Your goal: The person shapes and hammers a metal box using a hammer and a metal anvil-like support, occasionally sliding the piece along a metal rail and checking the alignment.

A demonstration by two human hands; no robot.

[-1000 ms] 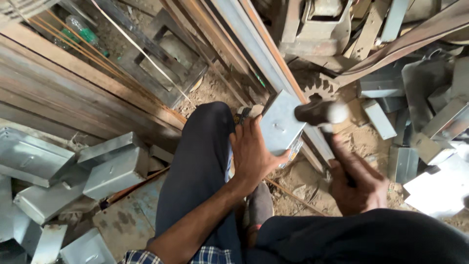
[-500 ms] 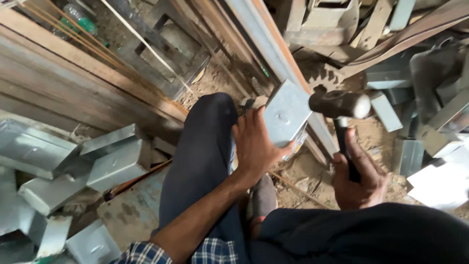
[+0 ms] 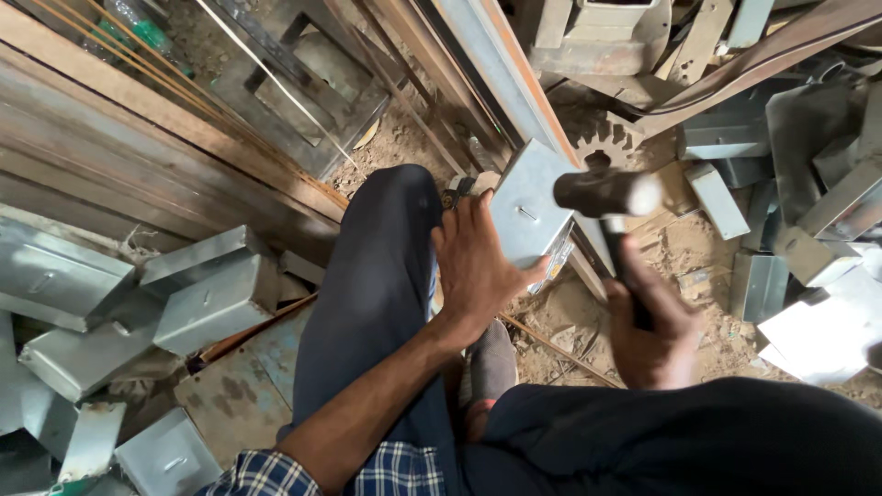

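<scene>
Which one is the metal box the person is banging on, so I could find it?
Find the long steel beam running diagonally down the middle. At its lower end lies a square grey metal box, pinned by the left hand. Unlike the boxes piled at the left, it alone has a hammer beside it, held by the right hand.

Folded grey sheet-metal boxes (image 3: 197,298) lie heaped at lower left; a rusty toothed gear (image 3: 602,138) sits upper centre; long wooden planks (image 3: 138,156) cross the upper left.
</scene>
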